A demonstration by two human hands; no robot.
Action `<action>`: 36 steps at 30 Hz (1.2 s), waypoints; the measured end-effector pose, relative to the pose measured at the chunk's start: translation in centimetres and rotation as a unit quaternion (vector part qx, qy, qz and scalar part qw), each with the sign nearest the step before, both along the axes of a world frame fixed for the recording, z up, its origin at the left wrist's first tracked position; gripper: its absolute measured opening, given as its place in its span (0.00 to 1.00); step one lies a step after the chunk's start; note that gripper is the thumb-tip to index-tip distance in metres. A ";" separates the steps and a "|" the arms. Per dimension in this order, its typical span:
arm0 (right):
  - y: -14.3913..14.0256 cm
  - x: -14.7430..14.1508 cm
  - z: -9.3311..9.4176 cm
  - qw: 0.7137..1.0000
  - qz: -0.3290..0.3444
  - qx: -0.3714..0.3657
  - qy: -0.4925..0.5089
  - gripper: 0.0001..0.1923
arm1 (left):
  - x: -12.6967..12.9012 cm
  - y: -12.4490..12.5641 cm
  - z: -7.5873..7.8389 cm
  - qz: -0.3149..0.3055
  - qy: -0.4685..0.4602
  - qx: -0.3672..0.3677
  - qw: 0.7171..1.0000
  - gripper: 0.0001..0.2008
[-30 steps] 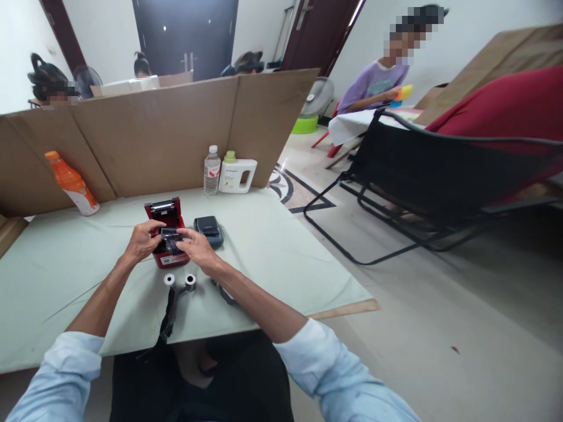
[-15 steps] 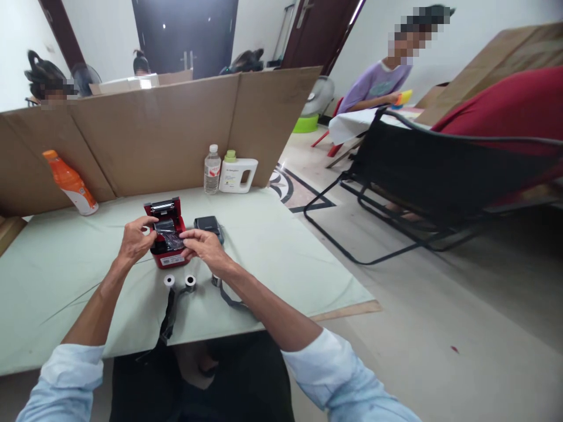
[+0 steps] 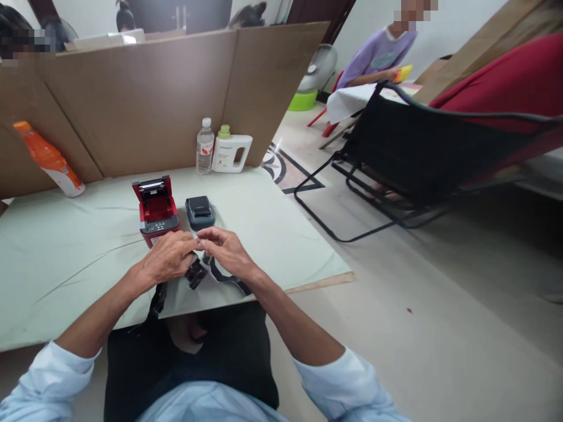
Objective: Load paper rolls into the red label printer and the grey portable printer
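Note:
My left hand (image 3: 173, 255) and my right hand (image 3: 226, 251) meet fingertip to fingertip in front of the red printer. Crumpled black film (image 3: 196, 273) hangs under my left fingers, which are closed on it. Closed in a pinch, my right fingers touch the left ones; a small pale bit shows there, too small to name. The red printer (image 3: 160, 205) stands with its lid tipped up and no film visible inside. Beside it lies a dark grey device (image 3: 200, 212). A black strip (image 3: 229, 276) curls under my right wrist, and another black strip (image 3: 157, 300) droops over the table edge.
An orange bottle (image 3: 49, 161) leans by the cardboard screen (image 3: 162, 105). A clear water bottle (image 3: 204, 146) and a white jug (image 3: 232, 153) stand at the back. Right of the table (image 3: 105, 246) is a black folding chair (image 3: 404, 152); a person in purple (image 3: 378, 50) sits beyond.
Both hands have come away from the printer towards me and to the right, and the dark film is out of it. The whole view has tilted down.

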State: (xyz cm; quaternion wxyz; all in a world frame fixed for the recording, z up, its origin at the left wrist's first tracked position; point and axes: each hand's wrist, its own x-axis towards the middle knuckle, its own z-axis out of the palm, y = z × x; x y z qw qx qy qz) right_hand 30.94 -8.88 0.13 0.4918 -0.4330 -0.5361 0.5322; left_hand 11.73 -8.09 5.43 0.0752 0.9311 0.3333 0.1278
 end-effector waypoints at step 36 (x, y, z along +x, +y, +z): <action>-7.6 -4.2 -1.4 0.973 0.081 0.126 -0.176 0.16 | -7.8 -2.6 -1.1 0.118 -0.103 -0.063 0.986 0.13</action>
